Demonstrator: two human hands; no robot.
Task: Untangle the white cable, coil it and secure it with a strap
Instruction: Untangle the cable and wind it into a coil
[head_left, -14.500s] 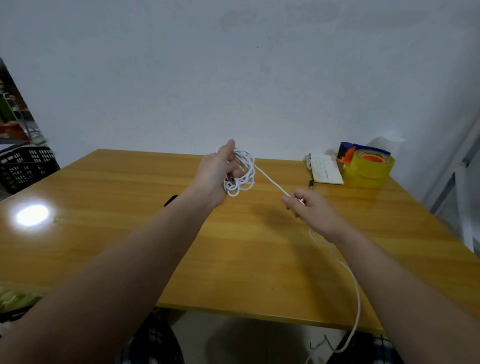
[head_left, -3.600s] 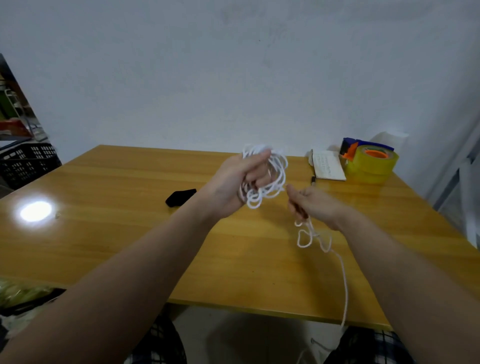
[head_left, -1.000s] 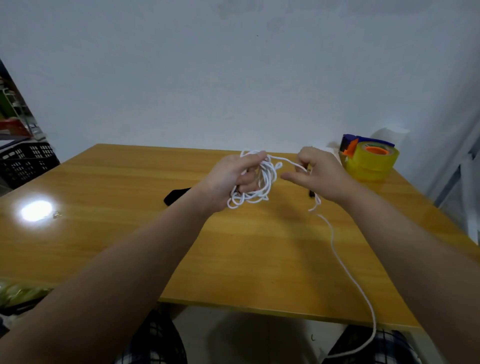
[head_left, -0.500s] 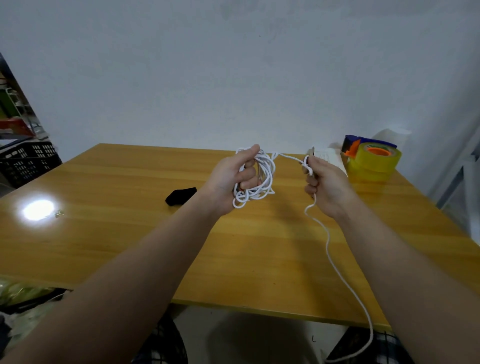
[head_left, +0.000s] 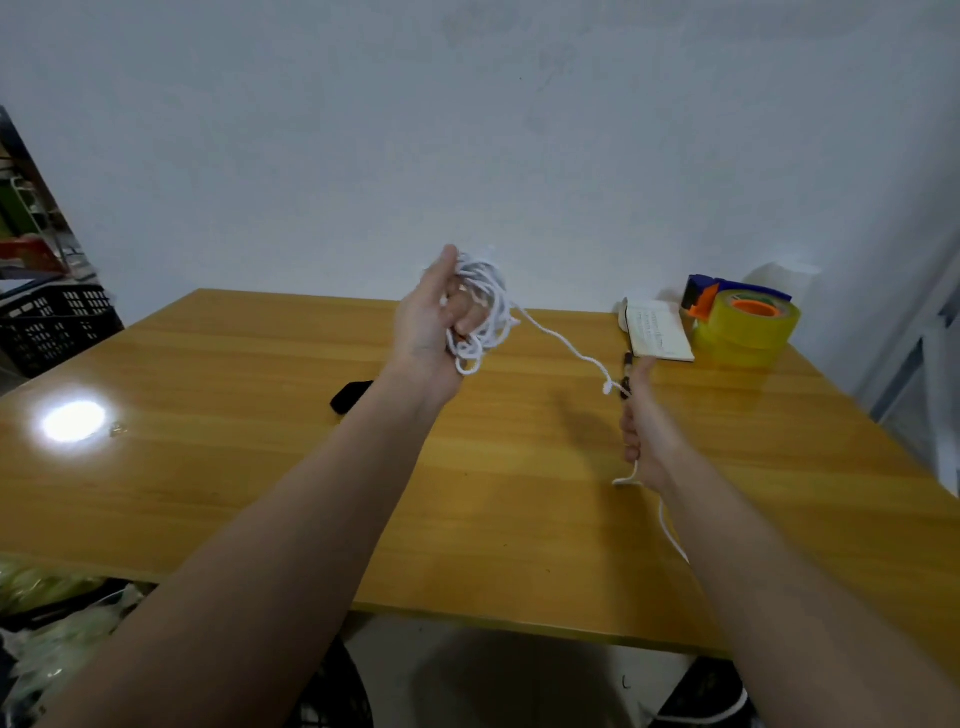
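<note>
head | left hand raised above table, fingers curled round the coiled loops of white cable | right hand lower, fist closed on the loose strand, tail drops past the near edge | black strap flat on table by left wrist | tape dispenser, notepad far right

Bare wood is left open across the left half of the table and along its near edge, interrupted only by the black strap lying just left of the left forearm. The air between the raised hands is crossed by the white cable, running from the bundle gripped in the left hand down to the right hand. The far right corner is taken up by a notebook and a tape dispenser set close together, and the far side is closed by the wall.
</note>
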